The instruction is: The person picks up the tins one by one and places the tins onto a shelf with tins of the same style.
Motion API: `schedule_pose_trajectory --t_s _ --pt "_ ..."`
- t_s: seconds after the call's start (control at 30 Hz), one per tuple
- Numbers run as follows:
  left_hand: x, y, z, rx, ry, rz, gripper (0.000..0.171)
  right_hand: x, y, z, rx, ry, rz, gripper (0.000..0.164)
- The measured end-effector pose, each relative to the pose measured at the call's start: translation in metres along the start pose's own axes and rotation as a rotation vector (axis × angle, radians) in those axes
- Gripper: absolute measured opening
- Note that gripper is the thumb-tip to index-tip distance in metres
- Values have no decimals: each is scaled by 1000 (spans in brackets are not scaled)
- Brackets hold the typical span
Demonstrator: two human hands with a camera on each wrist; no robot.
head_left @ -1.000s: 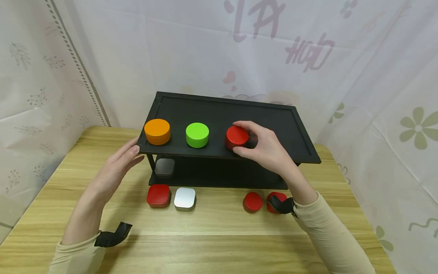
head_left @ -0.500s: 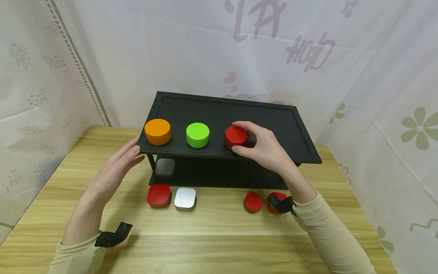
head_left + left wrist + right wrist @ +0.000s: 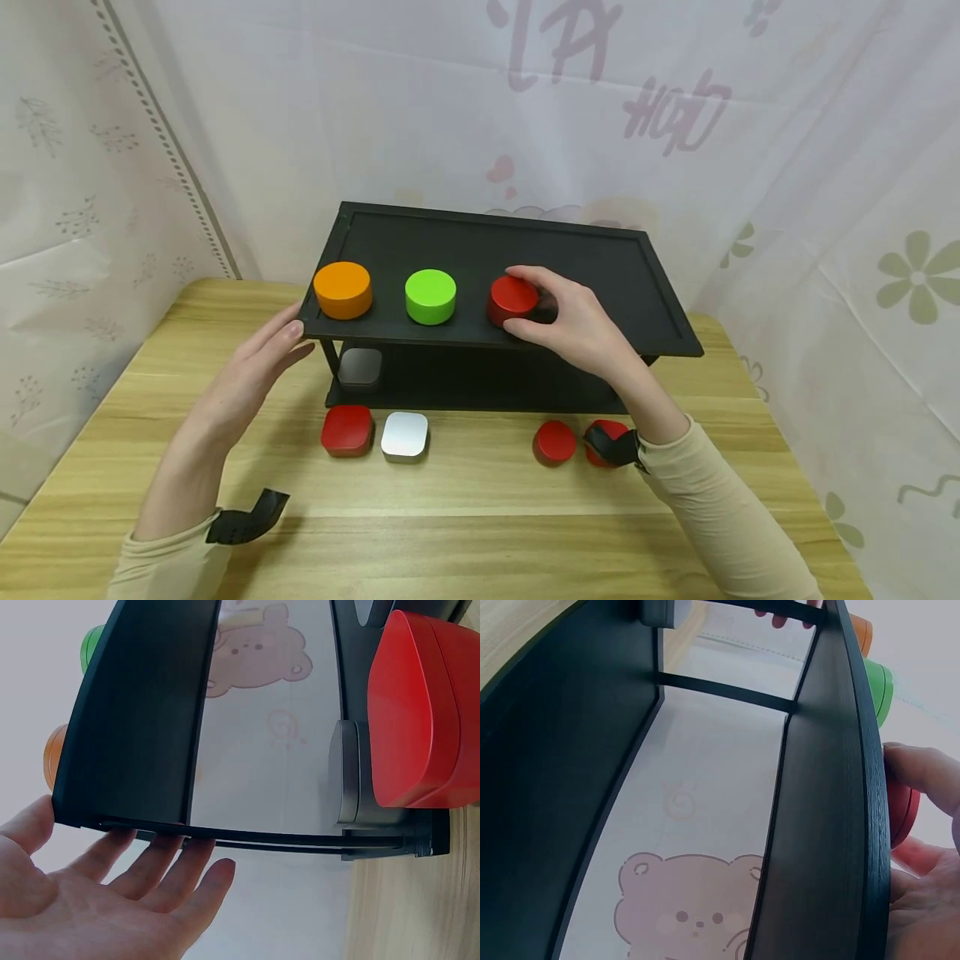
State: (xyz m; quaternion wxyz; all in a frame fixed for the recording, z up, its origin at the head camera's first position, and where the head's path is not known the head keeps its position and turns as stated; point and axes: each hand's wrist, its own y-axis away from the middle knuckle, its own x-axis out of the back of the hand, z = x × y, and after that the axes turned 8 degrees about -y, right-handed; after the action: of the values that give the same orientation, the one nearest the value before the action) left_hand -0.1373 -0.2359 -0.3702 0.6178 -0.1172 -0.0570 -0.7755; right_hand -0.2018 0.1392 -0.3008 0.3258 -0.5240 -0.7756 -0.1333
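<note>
1. White cloth backdrop (image 3: 420, 125), head view: large faded pink lettering (image 3: 566, 42), cut off at top edge. Final letter reads "A"; the one before it unclear, maybe "L" or "J".
2. Same cloth, lower right: smaller slanted lettering (image 3: 677, 115), starts "HO", ending unclear.

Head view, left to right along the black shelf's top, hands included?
Left hand at the left edge of the black shelf, orange round block, green round block, red round block gripped by the right hand.
</note>
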Motion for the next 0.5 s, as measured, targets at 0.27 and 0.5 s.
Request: schedule_pose_trajectory --t_s 0.27,0.5 --pt "0 0 0 -18 18 -3 49 0 3 2 4 -6 -4 72" --pt "-1 0 0 -29 30 1 48 0 8 5 35 -17 21 75"
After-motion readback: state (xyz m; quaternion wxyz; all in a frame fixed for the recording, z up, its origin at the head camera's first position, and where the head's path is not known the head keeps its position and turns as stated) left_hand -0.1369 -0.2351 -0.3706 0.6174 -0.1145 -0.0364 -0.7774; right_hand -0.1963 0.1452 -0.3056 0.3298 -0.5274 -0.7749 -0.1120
